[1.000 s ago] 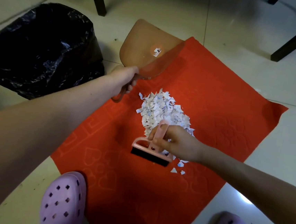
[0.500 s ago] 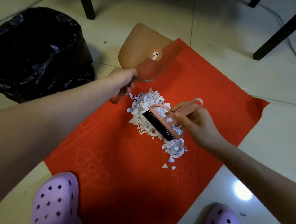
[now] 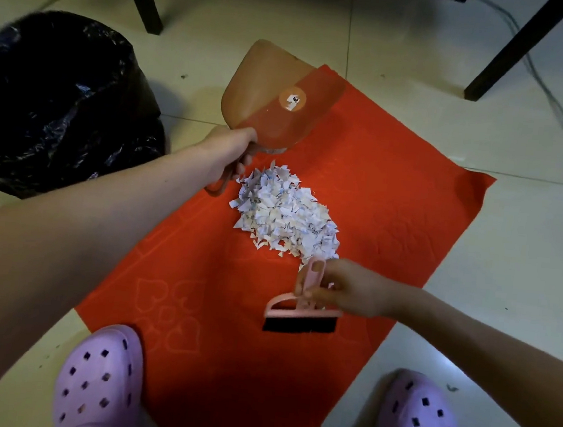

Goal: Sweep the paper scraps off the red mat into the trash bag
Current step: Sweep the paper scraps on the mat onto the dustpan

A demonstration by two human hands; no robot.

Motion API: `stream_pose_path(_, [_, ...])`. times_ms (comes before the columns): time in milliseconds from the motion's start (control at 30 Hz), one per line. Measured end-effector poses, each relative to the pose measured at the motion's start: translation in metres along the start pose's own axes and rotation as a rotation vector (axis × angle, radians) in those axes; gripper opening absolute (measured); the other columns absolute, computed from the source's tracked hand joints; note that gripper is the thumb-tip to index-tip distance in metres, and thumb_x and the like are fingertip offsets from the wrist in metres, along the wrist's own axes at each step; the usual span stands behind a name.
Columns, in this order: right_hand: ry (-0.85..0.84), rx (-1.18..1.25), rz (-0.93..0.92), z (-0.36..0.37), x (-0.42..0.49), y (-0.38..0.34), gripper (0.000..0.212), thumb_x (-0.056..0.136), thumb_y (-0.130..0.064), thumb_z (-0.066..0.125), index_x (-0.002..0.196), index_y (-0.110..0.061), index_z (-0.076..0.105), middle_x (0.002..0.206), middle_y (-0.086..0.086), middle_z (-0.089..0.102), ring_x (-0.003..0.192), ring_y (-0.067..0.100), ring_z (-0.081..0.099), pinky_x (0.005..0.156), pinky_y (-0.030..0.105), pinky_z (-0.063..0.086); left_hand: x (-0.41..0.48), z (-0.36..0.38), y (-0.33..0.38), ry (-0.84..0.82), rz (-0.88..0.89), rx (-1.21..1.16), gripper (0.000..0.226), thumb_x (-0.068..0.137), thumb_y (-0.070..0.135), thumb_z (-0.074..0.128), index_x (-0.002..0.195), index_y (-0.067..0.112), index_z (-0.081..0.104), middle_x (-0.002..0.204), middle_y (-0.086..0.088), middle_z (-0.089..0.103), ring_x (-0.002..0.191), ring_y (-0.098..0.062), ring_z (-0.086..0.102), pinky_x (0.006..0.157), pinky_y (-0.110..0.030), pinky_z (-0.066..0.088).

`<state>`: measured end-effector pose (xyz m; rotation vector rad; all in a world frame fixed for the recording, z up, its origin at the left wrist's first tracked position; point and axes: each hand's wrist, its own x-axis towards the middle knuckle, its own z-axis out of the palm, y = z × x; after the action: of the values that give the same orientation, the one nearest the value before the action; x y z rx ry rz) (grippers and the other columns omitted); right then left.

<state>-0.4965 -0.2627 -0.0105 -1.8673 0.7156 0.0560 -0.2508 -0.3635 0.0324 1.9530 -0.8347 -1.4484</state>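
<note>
Mat [image 3: 394, 203] on the floor; bag [image 3: 60, 99] off its left edge. Dustpan [image 3: 277, 102] at the far corner, left hand [image 3: 231, 150] curled round its handle. Scraps [image 3: 287, 214] heaped mid-mat, long axis running dustpan to brush [image 3: 301, 315]. Right hand [image 3: 345, 288] pinches the brush handle just beside the heap's near end.

Red mat [image 3: 363, 173] with faint embossed heart outlines. White paper scraps [image 3: 287, 214] flecked blue. Brush [image 3: 301, 310] pink, bristles black. Dustpan [image 3: 274, 99] translucent brown-orange, round sticker. Trash bag [image 3: 56, 105] glossy black. Clogs [image 3: 99, 381] lilac, dark holes. Floor tiles [image 3: 508, 269] pale cream.
</note>
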Motion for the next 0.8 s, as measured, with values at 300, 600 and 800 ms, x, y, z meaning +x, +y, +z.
stream_pose_path(300, [0.483, -0.096, -0.131, -0.052, -0.002, -0.02, 0.014, 0.091, -0.01, 0.055, 0.099, -0.011, 0.067, 0.098, -0.018, 0.063, 0.086, 0.007, 0.065, 0.073, 0.031, 0.056, -0.001, 0.005, 0.0, -0.011, -0.011, -0.008, 0.022, 0.09, 0.021, 0.049, 0.07, 0.013, 0.048, 0.057, -0.004, 0.043, 0.028, -0.01, 0.031, 0.037, -0.011, 0.028])
stream_pose_path(600, [0.19, -0.046, -0.062, -0.045, -0.007, -0.021, 0.015, 0.089, -0.02, 0.054, 0.098, -0.017, 0.066, 0.099, -0.005, 0.067, 0.094, 0.011, 0.064, 0.081, 0.034, 0.053, -0.003, 0.0, 0.0, 0.0, -0.004, 0.002, 0.019, 0.091, 0.021, 0.048, 0.073, 0.013, 0.047, 0.058, -0.004, 0.043, 0.034, -0.012, 0.032, 0.04, -0.014, 0.029])
stream_pose_path(800, [0.135, -0.227, 0.018, -0.036, 0.001, -0.009, 0.017, 0.089, -0.028, 0.047, 0.096, -0.028, 0.062, 0.096, -0.003, 0.068, 0.086, 0.014, 0.065, 0.078, 0.041, 0.053, -0.004, 0.0, -0.002, 0.008, -0.011, 0.01, 0.017, 0.09, 0.021, 0.049, 0.076, 0.013, 0.049, 0.059, -0.005, 0.045, 0.039, -0.013, 0.033, 0.04, -0.016, 0.03])
